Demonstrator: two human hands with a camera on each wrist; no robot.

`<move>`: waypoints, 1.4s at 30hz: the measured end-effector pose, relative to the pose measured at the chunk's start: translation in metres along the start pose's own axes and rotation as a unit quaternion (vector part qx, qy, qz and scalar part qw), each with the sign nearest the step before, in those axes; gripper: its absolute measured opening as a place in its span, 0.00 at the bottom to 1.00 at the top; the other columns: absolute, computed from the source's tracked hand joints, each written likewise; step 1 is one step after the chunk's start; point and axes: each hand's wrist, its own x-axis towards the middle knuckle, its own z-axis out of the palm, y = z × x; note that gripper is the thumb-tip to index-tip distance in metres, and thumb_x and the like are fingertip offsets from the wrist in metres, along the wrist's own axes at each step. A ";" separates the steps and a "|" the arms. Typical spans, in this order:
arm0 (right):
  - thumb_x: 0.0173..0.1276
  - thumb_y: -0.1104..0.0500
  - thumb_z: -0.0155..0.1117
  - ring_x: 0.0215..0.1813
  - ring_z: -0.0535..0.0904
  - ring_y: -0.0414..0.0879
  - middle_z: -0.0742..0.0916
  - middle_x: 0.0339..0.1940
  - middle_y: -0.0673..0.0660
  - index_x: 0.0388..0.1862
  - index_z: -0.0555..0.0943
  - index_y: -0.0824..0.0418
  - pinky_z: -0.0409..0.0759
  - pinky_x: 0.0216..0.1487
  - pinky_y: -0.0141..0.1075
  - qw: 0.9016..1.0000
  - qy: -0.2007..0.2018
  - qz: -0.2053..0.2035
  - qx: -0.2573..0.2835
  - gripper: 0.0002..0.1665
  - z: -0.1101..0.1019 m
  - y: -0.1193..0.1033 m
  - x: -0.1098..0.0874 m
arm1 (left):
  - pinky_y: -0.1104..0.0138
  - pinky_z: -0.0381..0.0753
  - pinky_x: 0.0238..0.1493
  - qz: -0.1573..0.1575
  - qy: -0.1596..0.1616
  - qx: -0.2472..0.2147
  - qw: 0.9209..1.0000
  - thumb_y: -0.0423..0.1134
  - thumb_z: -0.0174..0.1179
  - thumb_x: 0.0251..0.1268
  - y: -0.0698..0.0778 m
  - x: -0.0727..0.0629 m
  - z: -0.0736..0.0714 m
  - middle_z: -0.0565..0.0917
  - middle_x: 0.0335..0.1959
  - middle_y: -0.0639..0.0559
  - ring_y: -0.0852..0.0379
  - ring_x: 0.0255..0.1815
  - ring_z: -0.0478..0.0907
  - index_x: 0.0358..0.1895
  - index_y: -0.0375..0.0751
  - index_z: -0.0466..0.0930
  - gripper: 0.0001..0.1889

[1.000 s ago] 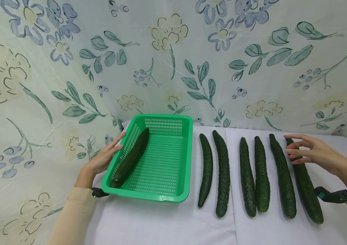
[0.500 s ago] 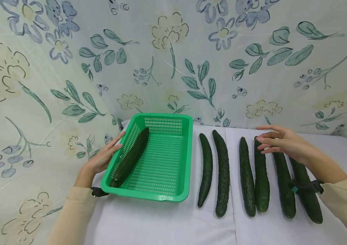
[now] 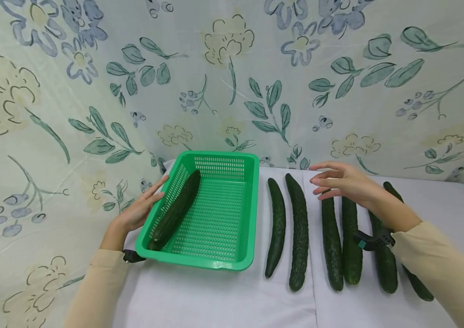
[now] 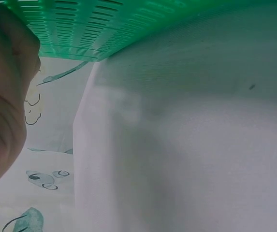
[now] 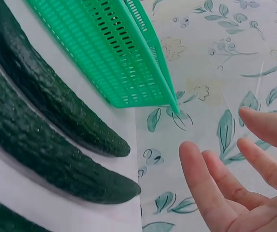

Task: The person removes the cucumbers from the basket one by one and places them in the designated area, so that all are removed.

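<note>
My left hand (image 3: pixel 137 212) rests against the left side of a green plastic basket (image 3: pixel 252 214), its fairly straight fingers touching the wall near the rim. Inside the basket, along its left wall, lies a dark green cucumber (image 3: pixel 176 212). Above the table, my right hand (image 3: pixel 344 183) holds nothing, its fingers spread and relaxed and pointing left. It overlaps the top of a cucumber (image 3: pixel 332 246) in the head view. In the right wrist view its fingertips (image 5: pixel 191 152) are apart from the nearby cucumbers (image 5: pixel 70 171). The left wrist view shows the basket's underside (image 4: pixel 80 29) over white cloth.
Two cucumbers, a slim one (image 3: pixel 276 228) and a bumpy one (image 3: pixel 299 232), lie right of the basket. Further right are several more, partly under the right forearm. A white cloth (image 3: pixel 215 300) covers the table; a floral curtain (image 3: pixel 223 82) hangs behind.
My right hand has moved left, from over the rightmost cucumber to above the third from the left in the row. The left hand, basket and cucumbers have stayed in place.
</note>
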 end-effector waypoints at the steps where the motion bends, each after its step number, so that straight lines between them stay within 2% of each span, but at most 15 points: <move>1: 0.72 0.59 0.65 0.49 0.84 0.62 0.76 0.60 0.73 0.72 0.66 0.66 0.84 0.47 0.51 1.000 -0.003 -0.002 0.004 0.33 0.002 -0.001 0.002 | 0.59 0.82 0.49 0.001 0.000 0.001 1.000 0.45 0.38 0.85 0.000 0.000 0.000 0.54 0.77 0.37 0.54 0.58 0.79 0.81 0.67 0.38 0.30; 8: 0.73 0.63 0.63 0.51 0.82 0.65 0.76 0.59 0.74 0.72 0.66 0.70 0.84 0.47 0.49 0.999 -0.026 -0.016 0.029 0.32 0.016 -0.008 0.013 | 0.59 0.83 0.48 0.004 0.000 0.002 1.000 0.45 0.38 0.85 -0.001 0.001 -0.001 0.56 0.76 0.37 0.54 0.57 0.80 0.82 0.66 0.38 0.30; 14: 0.73 0.61 0.65 0.52 0.82 0.66 0.77 0.56 0.70 0.73 0.66 0.67 0.83 0.49 0.51 0.999 -0.035 -0.006 0.040 0.33 0.030 -0.018 0.026 | 0.59 0.83 0.49 0.005 -0.001 0.003 1.000 0.45 0.38 0.85 -0.001 0.001 0.000 0.54 0.77 0.36 0.54 0.58 0.79 0.82 0.67 0.38 0.30; 25: 0.74 0.63 0.62 0.52 0.81 0.67 0.76 0.61 0.73 0.74 0.65 0.67 0.82 0.51 0.51 0.996 -0.051 0.001 0.068 0.32 0.056 -0.045 0.049 | 0.60 0.82 0.49 0.000 -0.001 0.001 1.000 0.45 0.37 0.85 0.000 0.000 -0.001 0.52 0.78 0.38 0.55 0.57 0.79 0.82 0.67 0.38 0.30; 30: 0.74 0.63 0.62 0.51 0.83 0.65 0.75 0.63 0.72 0.74 0.65 0.67 0.82 0.51 0.52 0.995 -0.059 0.010 0.081 0.33 0.073 -0.054 0.061 | 0.61 0.83 0.48 0.002 -0.001 0.003 1.000 0.45 0.37 0.85 0.000 0.000 -0.001 0.54 0.77 0.37 0.56 0.56 0.79 0.82 0.67 0.38 0.30; 38: 0.74 0.64 0.62 0.51 0.83 0.63 0.73 0.66 0.69 0.74 0.65 0.64 0.81 0.53 0.52 0.988 -0.072 0.043 0.126 0.32 0.106 -0.063 0.085 | 0.61 0.82 0.50 0.007 -0.006 0.006 1.000 0.43 0.36 0.85 0.000 -0.001 -0.002 0.47 0.79 0.38 0.56 0.59 0.78 0.82 0.67 0.36 0.30; 42: 0.74 0.64 0.61 0.49 0.84 0.62 0.74 0.65 0.69 0.75 0.64 0.64 0.79 0.55 0.54 0.986 -0.084 0.055 0.133 0.33 0.122 -0.069 0.097 | 0.60 0.82 0.50 0.006 -0.004 0.007 1.000 0.43 0.36 0.85 -0.001 0.000 -0.001 0.48 0.79 0.38 0.56 0.58 0.78 0.82 0.66 0.36 0.31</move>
